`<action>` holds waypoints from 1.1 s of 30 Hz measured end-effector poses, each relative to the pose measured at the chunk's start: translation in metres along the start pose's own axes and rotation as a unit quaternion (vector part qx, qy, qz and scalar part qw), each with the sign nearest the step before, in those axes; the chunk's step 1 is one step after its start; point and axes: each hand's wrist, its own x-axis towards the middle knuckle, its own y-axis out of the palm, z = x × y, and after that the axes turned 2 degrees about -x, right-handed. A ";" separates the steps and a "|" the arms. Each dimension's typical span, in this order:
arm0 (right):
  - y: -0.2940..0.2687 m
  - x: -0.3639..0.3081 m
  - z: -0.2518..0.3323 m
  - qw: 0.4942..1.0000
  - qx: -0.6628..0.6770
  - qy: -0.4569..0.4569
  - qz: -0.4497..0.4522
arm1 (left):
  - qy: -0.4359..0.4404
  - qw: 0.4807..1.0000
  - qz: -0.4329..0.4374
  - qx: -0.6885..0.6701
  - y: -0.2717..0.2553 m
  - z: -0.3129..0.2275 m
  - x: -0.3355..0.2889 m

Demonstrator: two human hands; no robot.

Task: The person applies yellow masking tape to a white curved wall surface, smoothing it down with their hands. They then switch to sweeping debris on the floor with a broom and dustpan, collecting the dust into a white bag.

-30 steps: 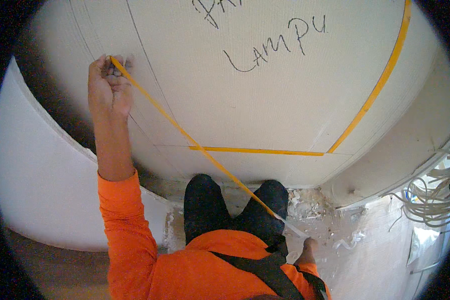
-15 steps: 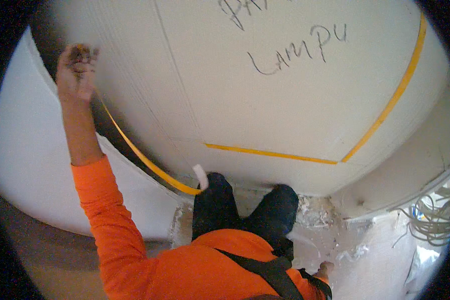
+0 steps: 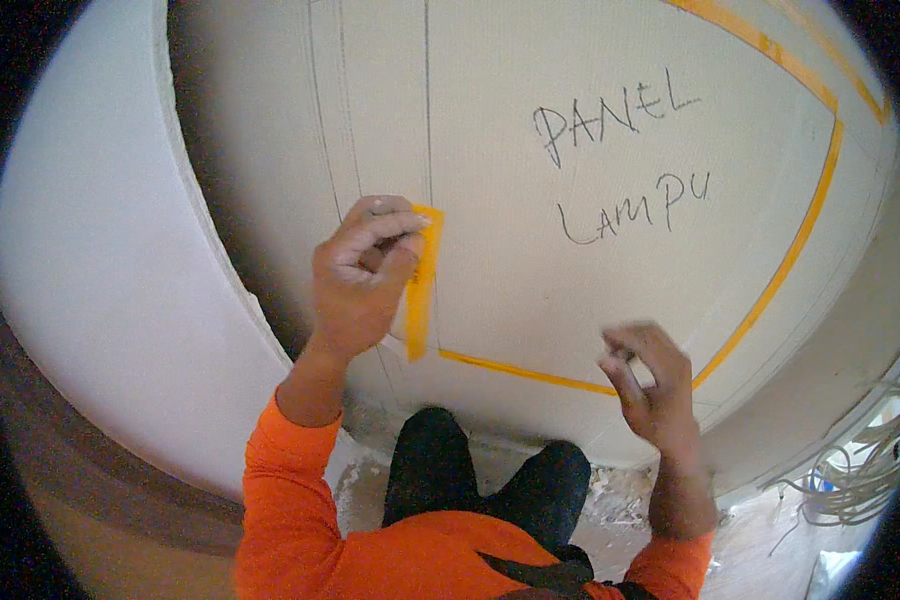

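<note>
Yellow tape strip (image 3: 420, 312) is held by its upper end in the left hand (image 3: 362, 290), pinched between thumb and fingertips, and is left to hang below them in front of a cream panel (image 3: 530, 290). Whether its back is touching the panel cannot be told. Its lower end is found just beside the near end of a laid tape strip (image 3: 525, 373), by which the space between the two hands is crossed. By the right hand (image 3: 663, 385) nothing can clearly be seen held: its fingers are curled toward the thumb, and the blurred tips do not show whether they are pressed together.

Alignment appears to be the step in hand, the strip being held close to a pencil line (image 3: 429, 110) that is drawn above the left hand. For the next move, a straight lie along that line and a free end kept from twisting or sticking early would seem to be called for.

Above and right of the right hand, a long tape edge (image 3: 795, 235) is already laid. Left of the left hand, a white board (image 3: 90, 230) is set close, so room for the left forearm may be limited. Below both hands are the knees (image 3: 430, 465); beyond the right forearm, loose cables (image 3: 855, 495) are bunched.
</note>
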 end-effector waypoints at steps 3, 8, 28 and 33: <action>0.016 0.090 0.044 0.994 0.055 -0.087 0.040 | 0.001 1.000 0.015 -0.012 -0.003 0.001 -0.003; 0.052 0.162 0.063 0.986 0.037 -0.096 0.130 | -0.080 0.987 -0.012 -0.138 -0.011 0.007 -0.008; 0.089 0.193 0.093 0.966 -0.073 -0.237 0.070 | -0.089 0.957 -0.052 -0.270 -0.037 0.038 -0.034; 0.077 0.229 0.116 0.963 -0.153 -0.219 0.041 | -0.141 0.980 0.121 -0.071 -0.048 0.075 -0.086</action>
